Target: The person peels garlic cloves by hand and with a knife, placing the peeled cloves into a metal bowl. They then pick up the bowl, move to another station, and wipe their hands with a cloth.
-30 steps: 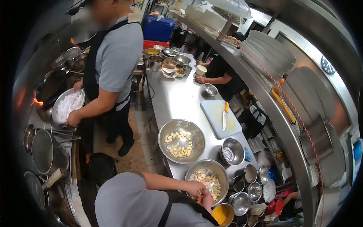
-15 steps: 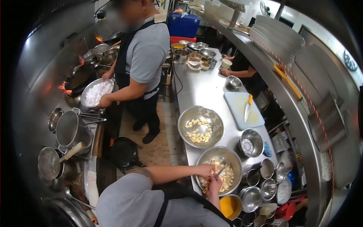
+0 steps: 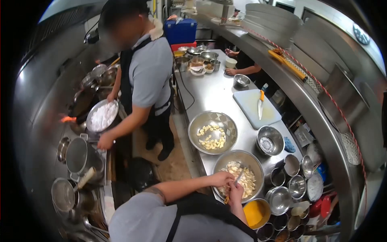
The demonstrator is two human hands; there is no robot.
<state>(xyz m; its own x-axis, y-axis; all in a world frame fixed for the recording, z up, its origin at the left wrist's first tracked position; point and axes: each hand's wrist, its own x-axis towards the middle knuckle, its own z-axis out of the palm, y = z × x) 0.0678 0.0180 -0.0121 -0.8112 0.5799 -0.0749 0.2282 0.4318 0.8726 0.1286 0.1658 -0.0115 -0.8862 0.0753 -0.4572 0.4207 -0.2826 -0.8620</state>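
My right hand (image 3: pixel 236 192) is closed around a small knife (image 3: pixel 240 174); its blade points up and away, and its orange handle shows below the fingers. Close against it, my left hand (image 3: pixel 223 178) is pinched; what lies between its fingertips is hidden. Both hands are over the near side of a steel bowl (image 3: pixel 246 156), which holds many pale pieces (image 3: pixel 246 181) that look like garlic cloves, some with skins. Just beyond stands a perforated steel colander (image 3: pixel 223 120) with cleaner, pale yellow cloves (image 3: pixel 215 142) in it.
Right of the colander are a steel bowl (image 3: pixel 276 133) and a cutting board (image 3: pixel 252 105) bearing an orange-handled knife (image 3: pixel 261 105). A yellow-filled container (image 3: pixel 256 212) and several steel pots sit near my right arm. On the left, a co-worker (image 3: pixel 151 68) holds a bowl of white stuff (image 3: pixel 105 116) beside a lit stove.
The view has shifted slightly. My hands remain together over the bowl with the knife. The co-worker's nearer hand has come off the bowl's rim and moved toward the pots.
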